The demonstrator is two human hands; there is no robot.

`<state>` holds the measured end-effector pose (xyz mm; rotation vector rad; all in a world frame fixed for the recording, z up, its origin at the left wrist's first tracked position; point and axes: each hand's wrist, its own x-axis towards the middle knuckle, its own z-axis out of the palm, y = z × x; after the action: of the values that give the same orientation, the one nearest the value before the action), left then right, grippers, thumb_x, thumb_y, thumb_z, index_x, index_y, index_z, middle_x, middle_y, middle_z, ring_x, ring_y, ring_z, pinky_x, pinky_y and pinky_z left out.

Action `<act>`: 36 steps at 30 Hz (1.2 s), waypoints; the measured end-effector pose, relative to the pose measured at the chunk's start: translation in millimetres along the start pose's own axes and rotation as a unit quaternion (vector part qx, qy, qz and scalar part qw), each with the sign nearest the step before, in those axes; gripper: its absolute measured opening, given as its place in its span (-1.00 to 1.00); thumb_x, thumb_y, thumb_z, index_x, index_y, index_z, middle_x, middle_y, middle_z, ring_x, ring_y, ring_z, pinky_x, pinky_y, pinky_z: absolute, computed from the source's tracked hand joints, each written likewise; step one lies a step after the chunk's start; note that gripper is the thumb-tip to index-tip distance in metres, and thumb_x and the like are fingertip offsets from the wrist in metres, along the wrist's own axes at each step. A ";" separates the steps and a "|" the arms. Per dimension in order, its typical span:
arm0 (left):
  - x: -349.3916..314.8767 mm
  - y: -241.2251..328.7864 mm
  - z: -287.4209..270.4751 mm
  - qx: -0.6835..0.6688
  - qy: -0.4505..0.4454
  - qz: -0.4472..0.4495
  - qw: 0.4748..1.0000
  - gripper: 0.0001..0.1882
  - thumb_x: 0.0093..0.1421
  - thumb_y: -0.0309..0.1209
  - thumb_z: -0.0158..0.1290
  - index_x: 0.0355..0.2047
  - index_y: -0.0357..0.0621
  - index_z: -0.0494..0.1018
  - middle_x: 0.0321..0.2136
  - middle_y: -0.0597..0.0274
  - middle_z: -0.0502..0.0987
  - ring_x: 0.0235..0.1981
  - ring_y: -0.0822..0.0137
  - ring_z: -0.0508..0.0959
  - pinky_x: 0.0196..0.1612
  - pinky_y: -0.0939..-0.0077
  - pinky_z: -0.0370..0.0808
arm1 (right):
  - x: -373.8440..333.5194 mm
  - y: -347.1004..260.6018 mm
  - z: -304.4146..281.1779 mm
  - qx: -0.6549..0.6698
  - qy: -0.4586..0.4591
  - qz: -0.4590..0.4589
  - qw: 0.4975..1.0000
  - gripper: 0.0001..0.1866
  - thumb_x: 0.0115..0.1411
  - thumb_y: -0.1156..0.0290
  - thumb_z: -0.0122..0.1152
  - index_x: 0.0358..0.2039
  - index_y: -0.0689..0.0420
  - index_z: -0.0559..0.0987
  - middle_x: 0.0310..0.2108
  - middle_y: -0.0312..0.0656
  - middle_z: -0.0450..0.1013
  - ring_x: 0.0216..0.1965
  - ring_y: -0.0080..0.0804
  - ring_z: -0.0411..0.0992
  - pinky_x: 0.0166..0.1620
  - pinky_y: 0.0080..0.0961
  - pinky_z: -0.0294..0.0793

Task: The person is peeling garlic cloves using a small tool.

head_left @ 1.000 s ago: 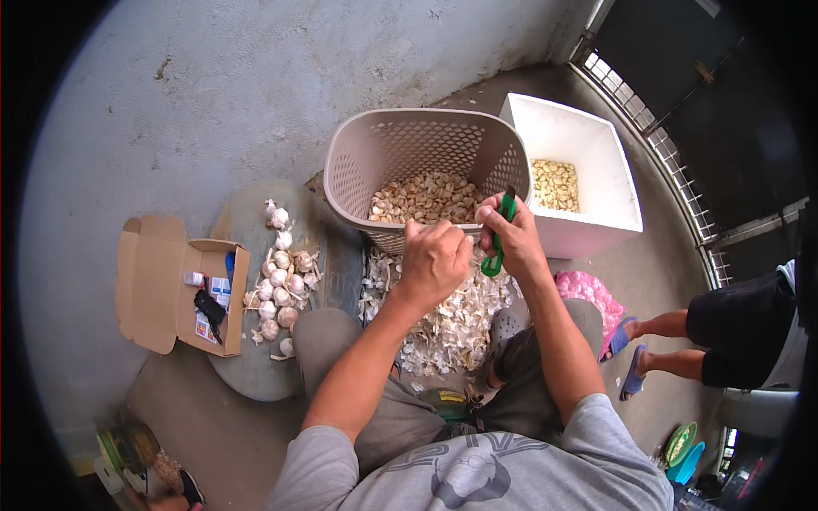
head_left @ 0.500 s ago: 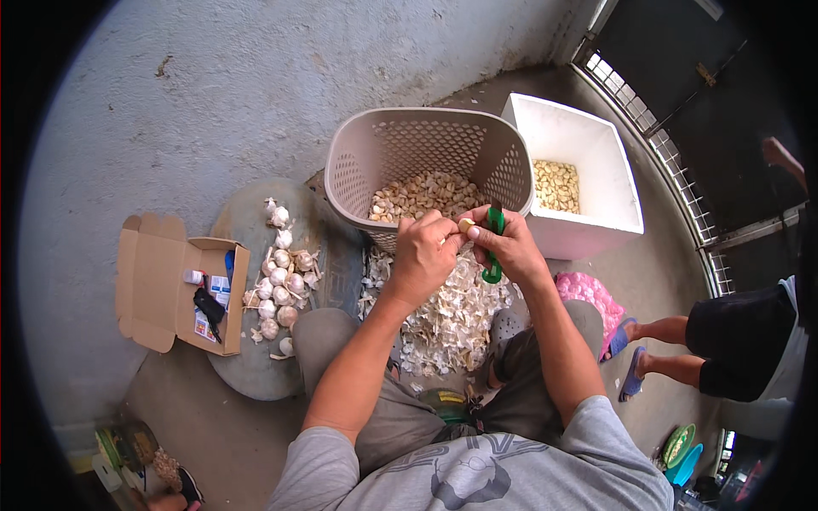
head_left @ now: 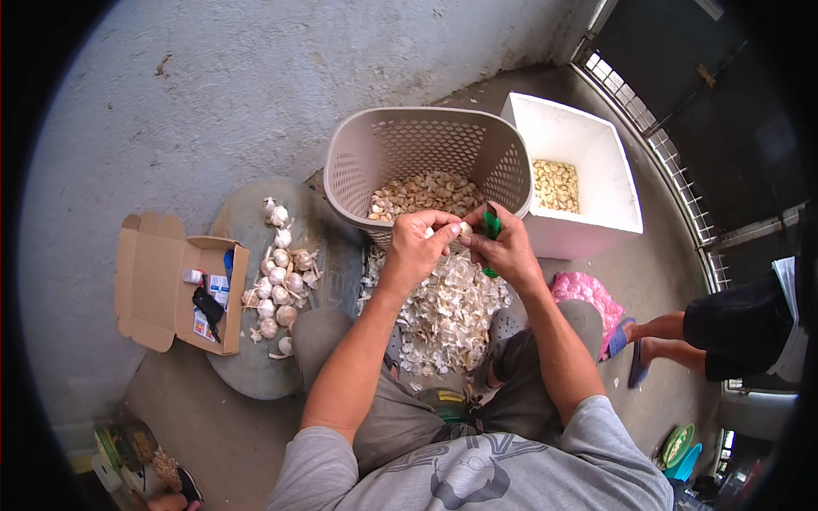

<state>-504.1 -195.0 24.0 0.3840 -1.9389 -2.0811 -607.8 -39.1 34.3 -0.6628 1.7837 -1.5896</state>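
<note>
My hands meet over the front rim of a taupe plastic basket (head_left: 504,204) that has garlic cloves (head_left: 426,194) at its bottom. Between my fingertips is a single garlic clove (head_left: 465,229). My left hand (head_left: 419,252) is closed, pinching the clove from the left, and a small white piece (head_left: 429,232) shows among its fingers. In my closed right hand (head_left: 509,247) is a small knife with a green handle (head_left: 492,225); its thumb and fingertips also touch the clove. Below my hands, papery garlic skins (head_left: 452,328) lie heaped between my feet.
A white foam box (head_left: 596,209) holding peeled cloves (head_left: 555,185) stands right of the basket. Garlic bulbs (head_left: 281,294) and an open cardboard box (head_left: 213,324) rest on a round grey surface (head_left: 256,383) at left. A pink bag (head_left: 588,294) and another person's legs (head_left: 669,341) are at right.
The clove and my fingertips have shifted slightly, and the green knife handle has turned in my right hand. At right, the other person's feet and shorts have moved a little.
</note>
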 end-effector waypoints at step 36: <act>1.4 -4.9 -4.8 -0.072 -0.043 -0.023 0.996 -0.86 0.29 -0.44 0.17 -0.30 -0.31 0.59 -0.47 0.29 0.63 -0.56 0.62 0.47 -0.47 0.71 0.41 | 0.0 4.1 -0.6 -0.007 -0.002 -0.020 1.000 -0.74 0.25 0.42 0.43 -0.17 0.24 0.54 -0.47 -0.29 0.54 -0.60 -0.66 0.44 -0.58 -0.66 0.36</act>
<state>-503.7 -199.7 18.8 0.3164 -1.8275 -2.2864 -608.0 -38.1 30.3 -0.7119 1.7902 -1.6023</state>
